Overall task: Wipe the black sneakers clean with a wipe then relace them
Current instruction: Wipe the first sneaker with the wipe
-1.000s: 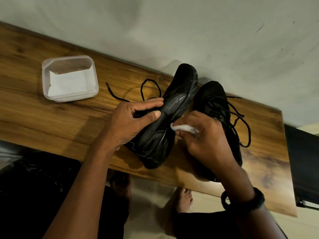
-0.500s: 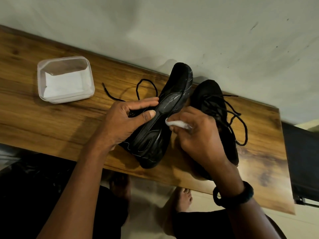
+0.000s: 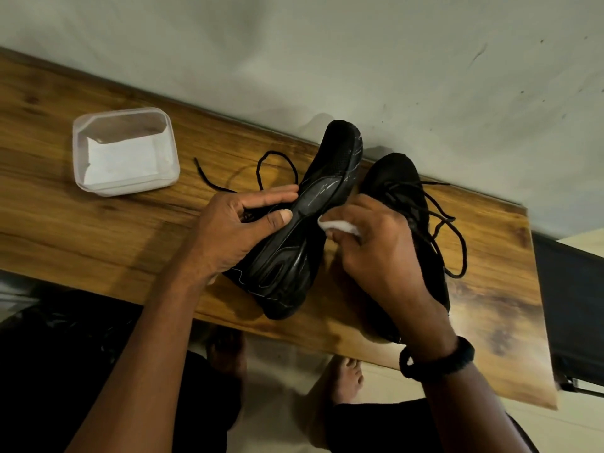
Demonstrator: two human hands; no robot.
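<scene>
Two sneakers: tipped sneaker (image 3: pixel 294 256) lies sole-out on the counter (image 3: pixel 98 240); upright sneaker (image 3: pixel 398 178) just beside it (laces loose).
Left hand (image 3: pixel 228 230): fingers (image 3: pixel 271 197) clasp the tipped sneaker's middle.
Right hand (image 3: pixel 376 250): fingers (image 3: pixel 353 207) pinch a white wipe (image 3: pixel 336 225) at its sole edge.

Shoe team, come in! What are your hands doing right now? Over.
Left hand grips the tilted black sneaker, sole showing. Right hand pinches a crumpled white wipe at its sole edge. Second black laced sneaker beside; nothing blocking. Over.
</scene>
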